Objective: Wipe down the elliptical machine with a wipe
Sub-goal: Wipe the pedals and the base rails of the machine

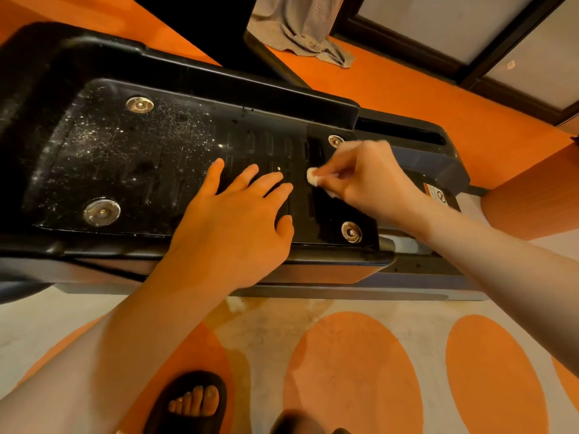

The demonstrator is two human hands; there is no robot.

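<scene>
Pedal [163, 158] dusty; my left hand [238, 220] rests flat on it, fingers straight, while right hand [360, 177] pinches wipe [312, 177] vs. its grooves.

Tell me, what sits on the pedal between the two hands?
In the head view, only bare ribbed pedal separates the left hand from the wipe pinched in the right hand, apart from one tiny pale speck.

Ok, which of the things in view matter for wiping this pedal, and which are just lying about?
For the job:
- pedal, dusty at its left end
- wipe, pinched in the right hand
- left hand, flat on the pedal

Lying about:
- grey cloth
- warning sticker
- sandal
</scene>
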